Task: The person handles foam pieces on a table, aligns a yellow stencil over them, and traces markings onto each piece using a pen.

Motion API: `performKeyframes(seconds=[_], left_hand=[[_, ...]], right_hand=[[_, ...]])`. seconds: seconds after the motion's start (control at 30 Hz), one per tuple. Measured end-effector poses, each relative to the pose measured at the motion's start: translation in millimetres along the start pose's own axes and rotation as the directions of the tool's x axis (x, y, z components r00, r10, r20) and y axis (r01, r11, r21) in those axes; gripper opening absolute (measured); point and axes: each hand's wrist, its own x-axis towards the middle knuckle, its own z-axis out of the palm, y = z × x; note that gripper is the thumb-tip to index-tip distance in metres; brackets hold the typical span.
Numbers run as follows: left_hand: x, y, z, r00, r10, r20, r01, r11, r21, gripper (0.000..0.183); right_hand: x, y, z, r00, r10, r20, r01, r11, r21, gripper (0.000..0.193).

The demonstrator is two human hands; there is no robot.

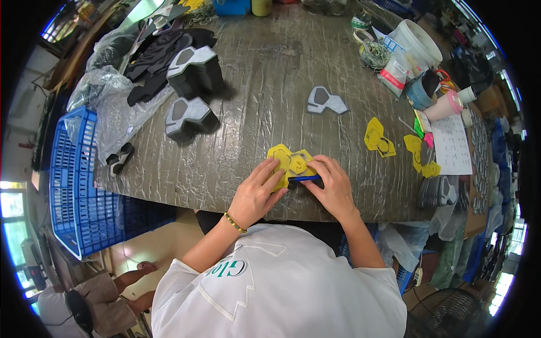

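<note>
Yellow two-lobed flat template (287, 160): lies near the front edge of a dark, wrinkled-surface table (259, 84), long axis left-right, dipping rightward. Left hand (256, 191) covers its left end, grip unclear; right hand (333, 188) pinches a slim blue pen (303, 178). Bare tabletop beyond.

Near the front edge of the table (253, 73), the left hand (255, 194) touches a yellow piece (298, 163); the right hand (333, 188) holds a blue pen (304, 178). Grey-topped stacks (190, 123) stand toward the left edge.
</note>
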Motion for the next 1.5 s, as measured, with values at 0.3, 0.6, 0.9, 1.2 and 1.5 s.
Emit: performKeyframes(seconds=[0.3,0.6,0.9,1.2,1.5], left_hand=[[-5,-1,6,1.0,0.015,0.005,-0.015,0.991,0.132,0.044],[-6,-1,10,1.0,0.015,0.002,-0.015,0.991,0.133,0.041],[-8,-3,14,1.0,0.02,0.0,-0.02,0.987,0.161,0.041],[-9,-1,14,1.0,-0.017,0.002,0.017,0.989,0.147,0.043],[-7,-1,14,1.0,-0.006,0.001,0.006,0.989,0.147,0.044]], right_hand=[[30,0,-39,0.979,0.077,-0.19,0.014,0.9,0.435,0.023],[39,-14,-6,0.963,0.255,0.091,-0.264,0.811,0.521,0.022],[48,-8,1,0.968,0.235,0.085,-0.248,0.87,0.426,0.015],[31,-15,-4,0.977,0.214,0.021,-0.201,0.869,0.452,0.011],[22,-22,2,0.99,0.138,0.017,-0.133,0.906,0.402,0.012]])
